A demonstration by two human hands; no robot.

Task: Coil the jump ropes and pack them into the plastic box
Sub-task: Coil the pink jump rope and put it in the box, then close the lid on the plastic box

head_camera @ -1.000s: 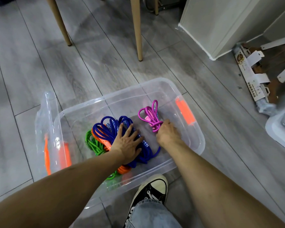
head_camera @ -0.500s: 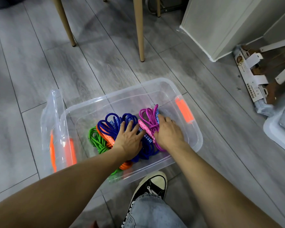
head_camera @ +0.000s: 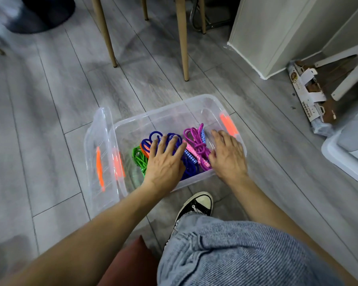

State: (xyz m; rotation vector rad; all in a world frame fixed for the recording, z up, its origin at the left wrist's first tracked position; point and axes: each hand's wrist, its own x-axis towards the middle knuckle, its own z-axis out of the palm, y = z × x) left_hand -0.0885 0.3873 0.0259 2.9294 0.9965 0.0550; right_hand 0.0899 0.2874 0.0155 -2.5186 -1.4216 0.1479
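A clear plastic box (head_camera: 163,115) with orange latches sits on the grey floor. Inside lie coiled jump ropes: a green one (head_camera: 139,158) at the left, an orange one (head_camera: 144,147) mostly covered, a blue one (head_camera: 155,135) in the middle and a magenta one (head_camera: 195,141) at the right. My left hand (head_camera: 165,162) rests flat, fingers spread, on the blue coil. My right hand (head_camera: 228,154) lies flat beside the magenta coil, against the box's right end, fingers apart and gripping nothing.
The box's clear lid (head_camera: 98,159) leans against its left side. Wooden chair legs (head_camera: 182,38) stand behind the box. A white cabinet (head_camera: 277,32) and cardboard packaging (head_camera: 306,93) are at the right, a white bin (head_camera: 347,159) at the right edge. My sneaker (head_camera: 196,204) is just in front.
My right hand set the magenta coil down in the box beside the blue one, let go and slid to its right. The camera view has pulled back and up.
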